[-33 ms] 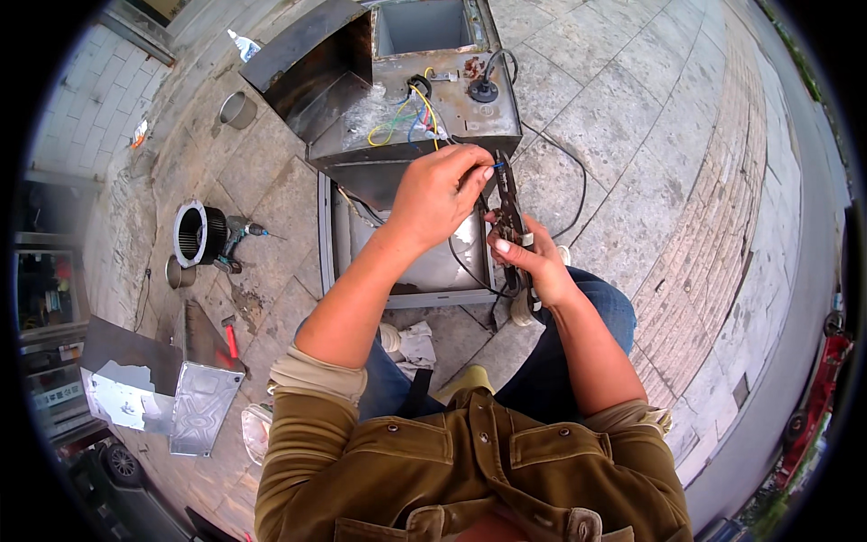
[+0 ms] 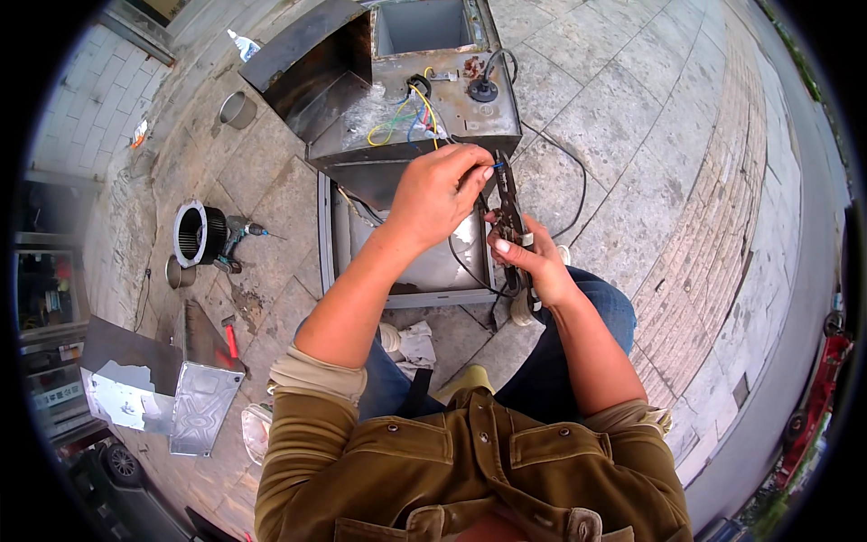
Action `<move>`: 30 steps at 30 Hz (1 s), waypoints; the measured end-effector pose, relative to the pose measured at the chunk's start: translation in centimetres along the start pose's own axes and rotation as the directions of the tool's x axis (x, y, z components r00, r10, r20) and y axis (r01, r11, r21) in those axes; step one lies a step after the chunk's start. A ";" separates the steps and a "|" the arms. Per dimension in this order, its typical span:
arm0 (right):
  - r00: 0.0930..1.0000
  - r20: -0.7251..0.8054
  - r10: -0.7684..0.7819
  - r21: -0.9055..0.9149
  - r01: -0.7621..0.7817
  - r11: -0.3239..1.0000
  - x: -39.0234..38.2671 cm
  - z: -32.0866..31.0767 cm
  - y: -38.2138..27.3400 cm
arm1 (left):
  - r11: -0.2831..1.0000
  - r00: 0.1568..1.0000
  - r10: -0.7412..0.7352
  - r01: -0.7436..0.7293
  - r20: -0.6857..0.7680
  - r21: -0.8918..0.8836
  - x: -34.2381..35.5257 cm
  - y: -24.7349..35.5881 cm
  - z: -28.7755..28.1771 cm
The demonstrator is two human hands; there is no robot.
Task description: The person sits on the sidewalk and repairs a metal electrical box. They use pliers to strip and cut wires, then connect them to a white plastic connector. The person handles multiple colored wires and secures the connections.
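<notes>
My left hand (image 2: 435, 194) is closed in a pinch on a thin blue wire (image 2: 498, 165), whose end lies at the jaws of dark, worn pliers (image 2: 508, 190). Those pliers stand nearly upright in my right hand (image 2: 537, 260), its fingers wrapped round the handles. Just beyond both hands sits a grimy metal appliance housing (image 2: 411, 161). Loose yellow, green, blue and red wires (image 2: 432, 117) come out of its top, beside a black cable gland (image 2: 483, 88). A dark cable hangs below my hands, over the metal frame (image 2: 438, 296). My left fingers partly hide the blue wire.
On the paving to the left are a round blower wheel (image 2: 214, 237), a cordless drill (image 2: 233, 242), two metal cups (image 2: 237, 110) and a red-handled tool (image 2: 230, 338). A bent sheet-metal panel (image 2: 206, 406) stands nearer me. A black cable (image 2: 582, 185) curves across the ground at right.
</notes>
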State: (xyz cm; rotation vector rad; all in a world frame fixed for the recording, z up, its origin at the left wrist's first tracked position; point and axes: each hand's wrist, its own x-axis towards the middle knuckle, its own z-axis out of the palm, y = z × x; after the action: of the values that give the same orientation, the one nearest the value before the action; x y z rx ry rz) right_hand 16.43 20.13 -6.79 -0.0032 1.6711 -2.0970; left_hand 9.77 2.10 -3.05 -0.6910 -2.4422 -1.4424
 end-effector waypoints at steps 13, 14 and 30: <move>0.987 -0.087 -0.139 -0.261 0.112 0.959 -0.2 1.0 -0.4 | 0.999 0.999 -0.036 0.035 0.035 0.040 0.2 0.7 -0.2; 0.984 -0.098 -0.150 -0.312 0.112 0.943 -0.1 1.0 -0.3 | 0.999 0.999 -0.031 0.030 0.027 0.039 0.1 0.5 -0.1; 0.925 -0.234 -0.298 -0.721 0.040 0.692 0.0 1.5 -0.6 | 0.987 0.984 -0.113 0.127 0.139 -0.095 -0.1 -0.3 -1.0</move>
State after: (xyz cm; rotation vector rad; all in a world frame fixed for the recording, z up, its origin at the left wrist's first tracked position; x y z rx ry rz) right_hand 16.61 18.86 -5.91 -0.0493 2.7014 -1.4730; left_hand 9.71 1.11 -2.84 -0.6926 -2.5644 -1.6276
